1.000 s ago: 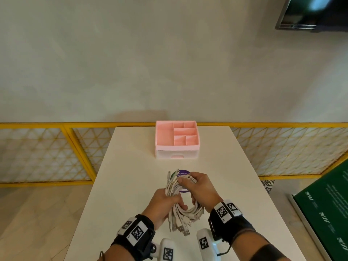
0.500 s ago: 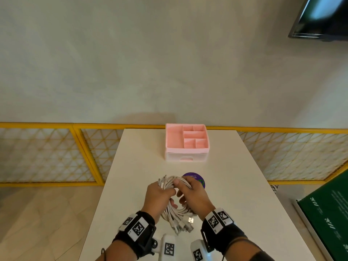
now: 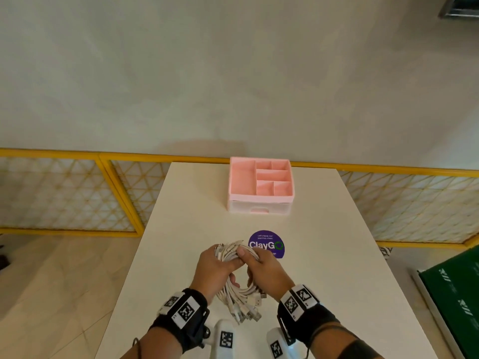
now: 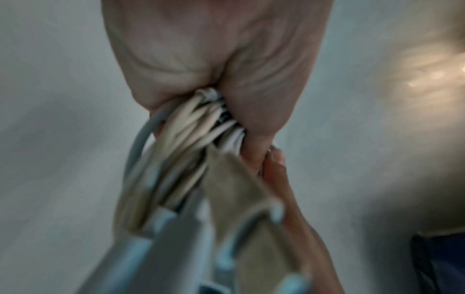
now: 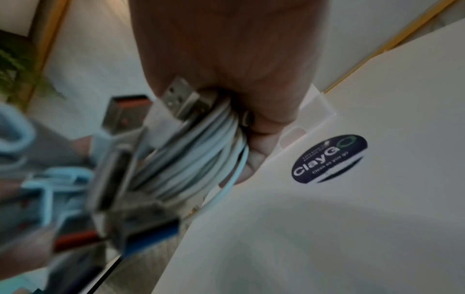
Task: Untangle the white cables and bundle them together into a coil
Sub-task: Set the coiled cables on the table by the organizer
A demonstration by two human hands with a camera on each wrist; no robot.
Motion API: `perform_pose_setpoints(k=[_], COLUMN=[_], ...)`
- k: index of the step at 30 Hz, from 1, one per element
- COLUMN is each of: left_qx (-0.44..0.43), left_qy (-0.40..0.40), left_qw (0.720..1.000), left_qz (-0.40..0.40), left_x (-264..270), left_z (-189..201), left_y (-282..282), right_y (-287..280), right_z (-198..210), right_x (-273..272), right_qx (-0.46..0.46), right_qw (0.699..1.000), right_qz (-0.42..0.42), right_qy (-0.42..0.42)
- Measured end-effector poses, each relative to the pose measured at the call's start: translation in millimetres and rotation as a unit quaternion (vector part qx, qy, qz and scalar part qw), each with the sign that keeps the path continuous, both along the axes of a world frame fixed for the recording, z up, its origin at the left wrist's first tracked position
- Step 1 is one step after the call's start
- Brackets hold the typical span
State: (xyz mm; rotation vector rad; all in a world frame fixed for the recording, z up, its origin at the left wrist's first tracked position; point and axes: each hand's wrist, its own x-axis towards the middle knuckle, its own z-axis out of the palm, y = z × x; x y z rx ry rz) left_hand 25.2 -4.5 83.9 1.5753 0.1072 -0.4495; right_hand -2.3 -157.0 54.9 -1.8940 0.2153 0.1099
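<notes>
A coil of white cables (image 3: 239, 294) is held above the near middle of the white table (image 3: 324, 255). My left hand (image 3: 215, 270) grips the coil's left side, and its fist shows closed round the strands (image 4: 201, 123) in the left wrist view. My right hand (image 3: 264, 270) grips the right side, thumb pressed on the top loop; the right wrist view shows its fingers wrapped round the bundle (image 5: 196, 155). Several USB plugs (image 3: 248, 310) hang from the coil's lower end. The coil's middle part is hidden by both hands.
A pink desk organizer (image 3: 260, 183) with several compartments and a drawer stands at the table's far edge. A round purple sticker (image 3: 267, 243) lies flat just beyond my right hand. Yellow-framed railing panels (image 3: 77, 193) flank the table; a green board (image 3: 453, 294) is at the right.
Both hands have drawn closer together on the coil, and the left hand has slid up to its top. The head view has shifted, so the table sits further right.
</notes>
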Motion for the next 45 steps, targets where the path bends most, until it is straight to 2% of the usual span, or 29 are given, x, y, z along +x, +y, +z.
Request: perform_pose_setpoints(k=[6, 12, 14, 16, 19, 21, 24, 28, 30, 38, 45], left_qx=[0.078, 0.11, 0.122, 0.136, 0.145, 0.146, 0.133, 0.126, 0.125, 0.093, 0.071], left_qy=[0.003, 0.072, 0.079, 0.075, 0.066, 0.067, 0.078, 0.083, 0.08, 0.071, 0.05], left_qw=[0.997, 0.991, 0.988, 0.986, 0.985, 0.984, 0.983, 0.982, 0.982, 0.986, 0.988], left_qz=[-0.012, 0.032, 0.048, 0.059, 0.068, 0.08, 0.099, 0.11, 0.113, 0.123, 0.127], left_x=[21, 36, 40, 43, 46, 47, 45, 39, 36, 33, 41], left_z=[-27, -58, -64, -68, -73, -78, -85, -88, -87, -77, -67], left_y=[-14, -29, -32, -31, -24, -17, -7, 5, 10, 22, 23], right_y=[-16, -35, -47, -62, -81, -88, -92, -92, -90, -71, -48], right_z=[-49, -75, -76, -79, -82, -84, -87, -96, -99, -99, -95], right_x=[20, 51, 70, 88, 112, 125, 141, 155, 162, 184, 149], right_qx=[0.069, -0.008, -0.005, 0.046, 0.213, 0.297, 0.371, 0.474, 0.502, 0.445, 0.438], right_qw=[0.996, 0.993, 0.995, 0.993, 0.957, 0.927, 0.898, 0.84, 0.823, 0.818, 0.799], right_qz=[0.032, 0.072, 0.037, -0.037, -0.16, -0.199, -0.213, -0.241, -0.24, -0.347, -0.4], right_qy=[0.044, 0.093, 0.096, 0.101, 0.116, 0.112, 0.101, 0.11, 0.112, 0.114, 0.1])
